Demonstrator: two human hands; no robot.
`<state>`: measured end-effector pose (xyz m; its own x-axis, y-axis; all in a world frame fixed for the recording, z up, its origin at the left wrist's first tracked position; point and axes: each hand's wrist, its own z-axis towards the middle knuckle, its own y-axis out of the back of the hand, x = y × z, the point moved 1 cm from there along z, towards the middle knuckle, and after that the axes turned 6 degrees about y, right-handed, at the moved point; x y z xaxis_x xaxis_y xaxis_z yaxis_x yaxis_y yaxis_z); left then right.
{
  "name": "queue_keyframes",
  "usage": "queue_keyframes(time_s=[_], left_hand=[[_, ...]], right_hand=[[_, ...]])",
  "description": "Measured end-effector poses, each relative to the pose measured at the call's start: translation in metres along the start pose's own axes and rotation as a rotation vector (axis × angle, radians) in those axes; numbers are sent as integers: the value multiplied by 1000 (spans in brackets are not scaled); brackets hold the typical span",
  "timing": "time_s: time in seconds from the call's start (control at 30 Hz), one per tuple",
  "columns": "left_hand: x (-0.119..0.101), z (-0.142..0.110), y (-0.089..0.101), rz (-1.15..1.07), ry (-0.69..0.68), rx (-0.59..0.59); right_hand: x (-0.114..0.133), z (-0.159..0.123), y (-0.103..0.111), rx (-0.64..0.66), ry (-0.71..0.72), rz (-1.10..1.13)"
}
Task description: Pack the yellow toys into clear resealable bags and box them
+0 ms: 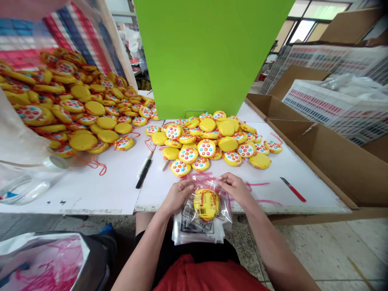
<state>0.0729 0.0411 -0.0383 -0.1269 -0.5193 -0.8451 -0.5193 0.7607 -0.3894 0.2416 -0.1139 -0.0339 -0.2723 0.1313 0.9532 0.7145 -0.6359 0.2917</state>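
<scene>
My left hand [181, 195] pinches the upper left corner of a clear zip bag [226, 210] with a pink top strip. At its upper right corner, my right hand [235, 186] grips the same bag. Inside lies a yellow duck-shaped pop toy [207, 203], back side up, with an orange cord and a printed barcode label showing over it. Beneath the bag, a stack of clear plastic bags [197, 237] rests on my lap at the table edge. Just beyond my hands sits a pile of the same yellow toys [206, 148], some with coloured bubbles facing up.
A larger heap of toys [97, 108] spills from a sack at left. A black marker [143, 173] and a red-handled knife [293, 189] lie on the white table [115, 190]. A green board [212, 56] stands behind; an open carton [336, 161] borders the right. A bin [100, 258] stands lower left.
</scene>
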Motion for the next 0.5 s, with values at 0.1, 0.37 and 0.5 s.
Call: queue_keyframes(time_s=[0.1,0.37,0.5], left_hand=[[2,1,4,22,4,51],[-1,0,7,-24,-33,82],[-4,-2,4,13,-97,39]], right_hand=[[-1,-6,10,-22,-26,94],[-1,-9,9,-81,-24,143],[3,-8,2,-72,-96,166]])
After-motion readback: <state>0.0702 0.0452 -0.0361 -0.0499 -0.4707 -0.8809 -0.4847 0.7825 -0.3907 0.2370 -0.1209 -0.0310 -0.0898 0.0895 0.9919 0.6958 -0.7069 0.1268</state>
